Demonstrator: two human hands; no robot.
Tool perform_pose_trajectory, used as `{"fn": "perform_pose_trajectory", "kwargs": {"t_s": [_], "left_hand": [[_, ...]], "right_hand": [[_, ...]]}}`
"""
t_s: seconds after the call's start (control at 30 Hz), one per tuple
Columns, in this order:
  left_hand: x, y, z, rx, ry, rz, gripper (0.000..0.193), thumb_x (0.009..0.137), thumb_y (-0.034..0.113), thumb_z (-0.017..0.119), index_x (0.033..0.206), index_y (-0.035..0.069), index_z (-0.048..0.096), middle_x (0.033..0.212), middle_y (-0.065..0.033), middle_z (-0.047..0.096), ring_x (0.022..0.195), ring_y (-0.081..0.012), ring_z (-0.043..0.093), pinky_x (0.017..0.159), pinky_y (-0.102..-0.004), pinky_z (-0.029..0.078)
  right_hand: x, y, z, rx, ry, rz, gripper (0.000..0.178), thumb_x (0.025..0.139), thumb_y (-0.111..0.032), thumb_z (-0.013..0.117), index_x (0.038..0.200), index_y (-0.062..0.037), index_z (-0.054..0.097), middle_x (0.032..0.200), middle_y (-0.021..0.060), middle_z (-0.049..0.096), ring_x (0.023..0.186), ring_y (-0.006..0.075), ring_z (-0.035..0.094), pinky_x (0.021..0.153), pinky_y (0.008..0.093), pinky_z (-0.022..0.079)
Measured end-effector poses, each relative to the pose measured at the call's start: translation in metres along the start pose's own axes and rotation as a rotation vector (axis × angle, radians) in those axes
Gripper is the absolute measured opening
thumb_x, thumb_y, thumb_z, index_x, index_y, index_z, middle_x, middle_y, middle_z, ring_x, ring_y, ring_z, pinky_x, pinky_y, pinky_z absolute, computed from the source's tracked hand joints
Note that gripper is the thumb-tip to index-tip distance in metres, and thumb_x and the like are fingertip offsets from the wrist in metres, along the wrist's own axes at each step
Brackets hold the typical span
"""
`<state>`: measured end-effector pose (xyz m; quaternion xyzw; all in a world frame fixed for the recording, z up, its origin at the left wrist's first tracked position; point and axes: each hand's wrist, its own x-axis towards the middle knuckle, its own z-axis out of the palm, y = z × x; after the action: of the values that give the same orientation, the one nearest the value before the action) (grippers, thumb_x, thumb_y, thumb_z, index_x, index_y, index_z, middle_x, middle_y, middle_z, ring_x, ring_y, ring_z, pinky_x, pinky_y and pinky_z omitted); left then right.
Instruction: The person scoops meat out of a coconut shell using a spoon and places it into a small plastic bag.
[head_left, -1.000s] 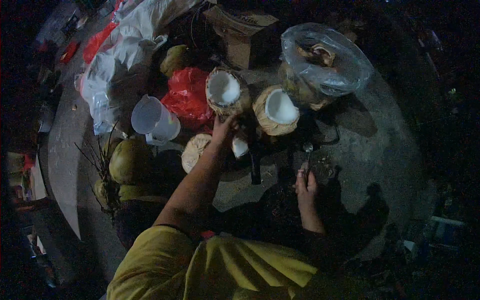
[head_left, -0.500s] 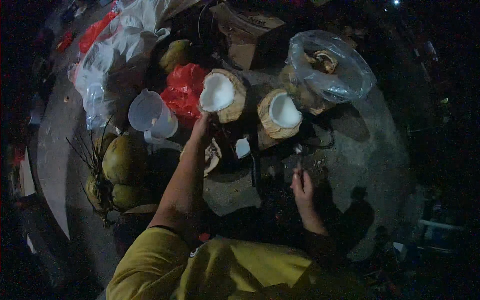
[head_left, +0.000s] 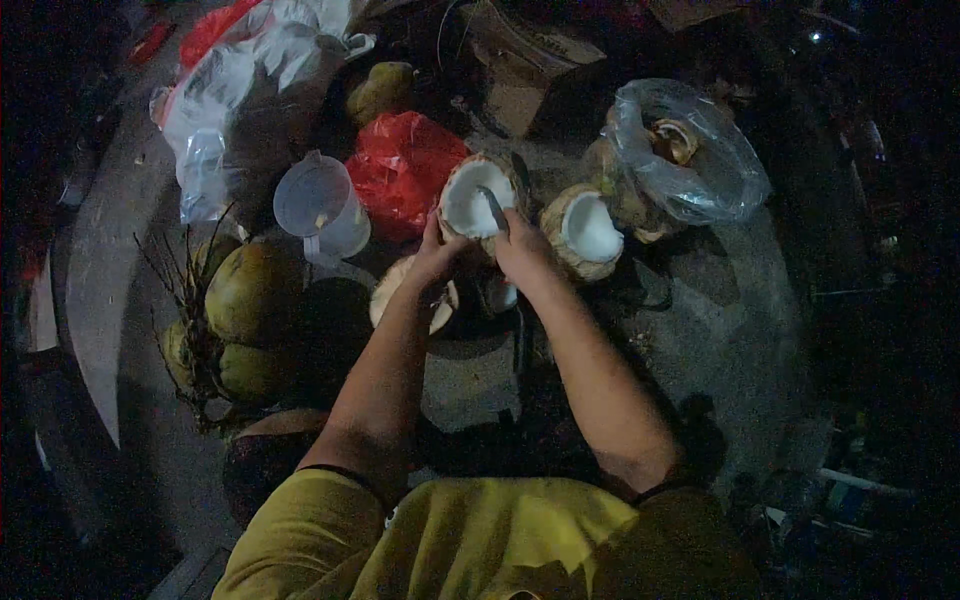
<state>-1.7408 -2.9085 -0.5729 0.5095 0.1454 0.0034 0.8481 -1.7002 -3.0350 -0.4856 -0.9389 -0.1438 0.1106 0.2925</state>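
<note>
Head view, centre: steady opened coconut (head_left: pixel 464 204), gripped in left hand (head_left: pixel 437 257); angle narrow tool (head_left: pixel 492 207), fingers-clasped in right hand (head_left: pixel 524 252), clear of left.

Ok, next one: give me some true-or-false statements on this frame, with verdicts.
1. The left hand touches the opened coconut beside the red bag. True.
2. The right hand is empty. False: the right hand holds a utensil pointing into that coconut's opening.
3. A second opened coconut sits to the right. True.
4. The jug stands right of the red bag. False: the translucent jug is to its left.
</note>
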Motion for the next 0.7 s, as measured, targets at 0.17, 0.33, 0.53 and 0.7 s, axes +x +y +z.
{"fn": "perform_pose_trajectory", "kwargs": {"t_s": [0.17,0.33,0.53,0.7], "left_hand": [[-0.01,0.018,0.011,0.069,0.041,-0.077,0.066,0.068,0.009,0.055,0.122,0.011,0.017,0.112,-0.0104,0.037,0.092,-0.0215,0.046,0.074,-0.0302,0.04],[-0.004,0.008,-0.005,0.107,0.048,-0.16,0.066,0.069,0.007,0.055,0.123,0.013,0.017,0.11,-0.0089,0.04,0.091,-0.0198,0.047,0.073,-0.0291,0.04],[-0.011,0.015,-0.025,0.041,-0.064,-0.106,0.063,0.071,0.008,0.052,0.123,0.011,0.017,0.111,-0.007,0.039,0.096,-0.0176,0.041,0.079,-0.028,0.035],[-0.012,0.018,-0.008,0.026,-0.067,-0.061,0.068,0.069,0.0,0.05,0.124,0.016,0.014,0.107,-0.0085,0.041,0.09,-0.0192,0.046,0.074,-0.0311,0.04]], "right_hand": [[0.021,-0.008,0.015,0.067,-0.024,0.089,0.032,0.073,-0.014,0.04,0.101,0.0005,0.042,0.074,0.0207,0.053,0.064,0.0326,0.054,0.056,0.0387,0.044],[0.013,-0.025,0.015,-0.114,-0.088,0.031,0.031,0.072,-0.015,0.04,0.098,0.0009,0.046,0.08,0.0235,0.053,0.071,0.0349,0.052,0.066,0.04,0.042],[0.011,-0.034,-0.008,-0.178,-0.449,-0.005,0.03,0.069,-0.017,0.042,0.093,-0.0008,0.05,0.081,0.0208,0.053,0.076,0.0339,0.052,0.068,0.0399,0.04],[0.017,-0.026,0.0,-0.158,-0.173,0.05,0.031,0.07,-0.017,0.04,0.095,-0.0002,0.048,0.082,0.0218,0.053,0.078,0.0348,0.051,0.07,0.0398,0.04]]}}
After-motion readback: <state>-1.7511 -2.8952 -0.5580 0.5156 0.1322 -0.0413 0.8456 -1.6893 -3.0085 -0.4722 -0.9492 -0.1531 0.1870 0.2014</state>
